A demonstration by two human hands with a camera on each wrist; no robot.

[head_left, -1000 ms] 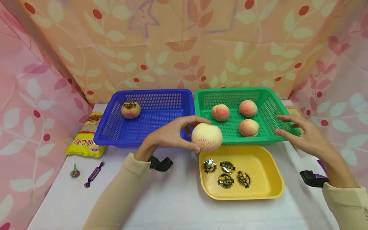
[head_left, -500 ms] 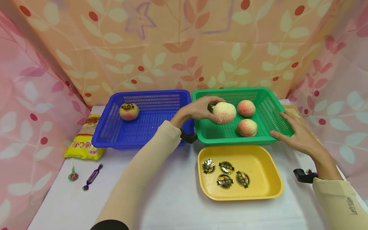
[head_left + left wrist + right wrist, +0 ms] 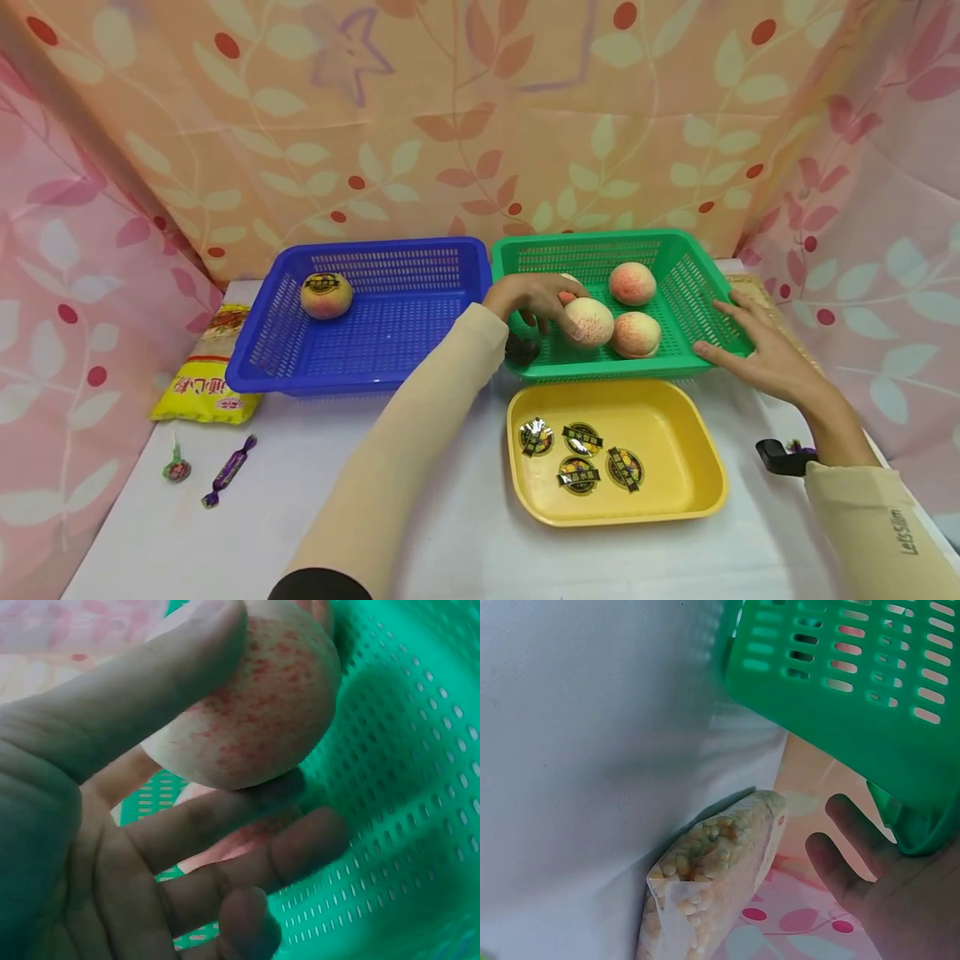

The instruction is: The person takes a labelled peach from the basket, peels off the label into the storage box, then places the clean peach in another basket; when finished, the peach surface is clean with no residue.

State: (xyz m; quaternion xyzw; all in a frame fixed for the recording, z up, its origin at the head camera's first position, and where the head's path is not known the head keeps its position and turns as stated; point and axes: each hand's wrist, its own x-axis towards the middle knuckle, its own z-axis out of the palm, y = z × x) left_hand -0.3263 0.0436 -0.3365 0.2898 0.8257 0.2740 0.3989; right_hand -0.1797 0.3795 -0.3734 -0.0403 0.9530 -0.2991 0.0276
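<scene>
Pale, red-speckled peach (image 3: 589, 322) inside the green basket (image 3: 697, 275), pinched between thumb and fingers of the left hand (image 3: 534, 298), just beside two other peaches (image 3: 634, 308). Right hand (image 3: 753, 346) flat-fingered against the basket's right rim. Yellow tray (image 3: 675, 467) near, on the white table (image 3: 465, 533).

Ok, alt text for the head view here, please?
A person's left hand holds a peach inside a green basket with other peaches, while the right hand rests on its right rim. A blue basket sits left, a yellow tray in front.
</scene>
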